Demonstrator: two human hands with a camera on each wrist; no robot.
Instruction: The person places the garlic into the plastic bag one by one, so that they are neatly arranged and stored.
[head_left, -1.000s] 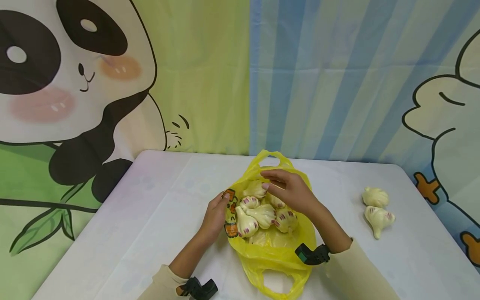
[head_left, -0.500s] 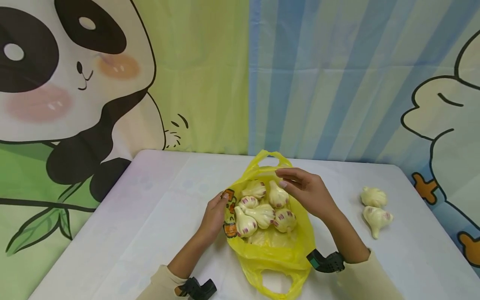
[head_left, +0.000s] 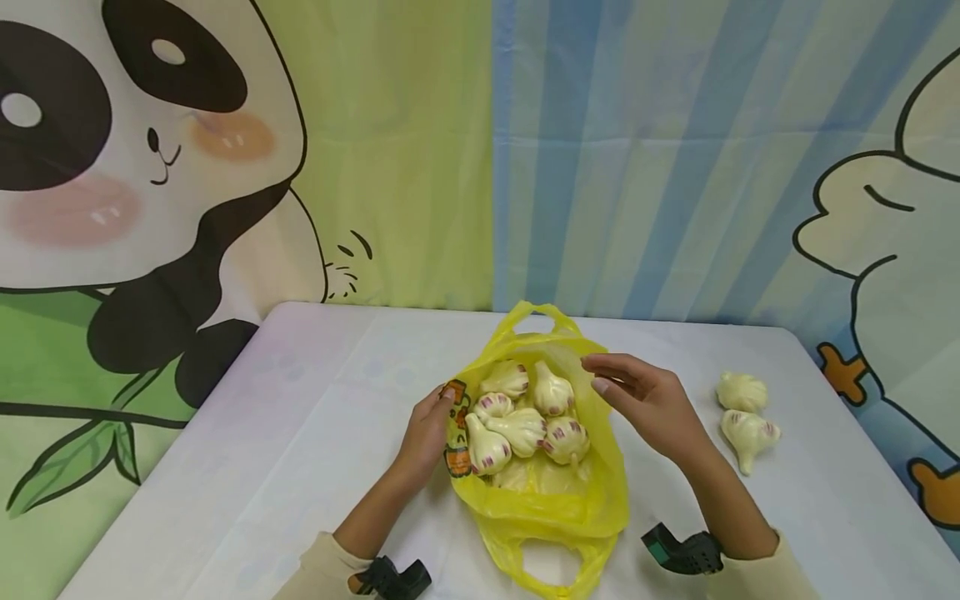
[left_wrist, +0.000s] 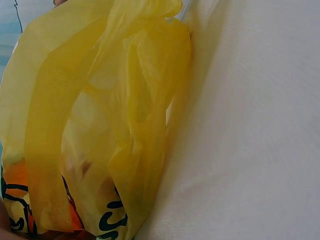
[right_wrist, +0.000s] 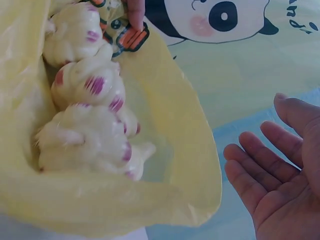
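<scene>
A yellow plastic bag (head_left: 551,504) lies on the table with its mouth spread toward me. Inside it are several garlic bulbs (head_left: 522,431), whitish with purple patches; in the right wrist view a garlic bulb (right_wrist: 82,140) sits near the bag's rim. My left hand (head_left: 426,433) pinches the bag's left edge beside a printed orange-and-green picture; in the left wrist view the yellow bag (left_wrist: 100,100) hides most of that hand. My right hand (head_left: 645,400) hovers by the bag's right rim, holding nothing. Its palm and loosely spread fingers (right_wrist: 255,172) show in the right wrist view.
Two more garlic bulbs, a rear one (head_left: 742,391) and a front one (head_left: 749,437), lie on the white table (head_left: 315,467) to the right. Behind the table hangs a printed curtain (head_left: 397,150) with a panda. The bag's loop handles point away from and toward me.
My right hand has moved right, away from over the bag's middle, uncovering a garlic bulb at the back right. The left hand keeps its hold on the bag.
</scene>
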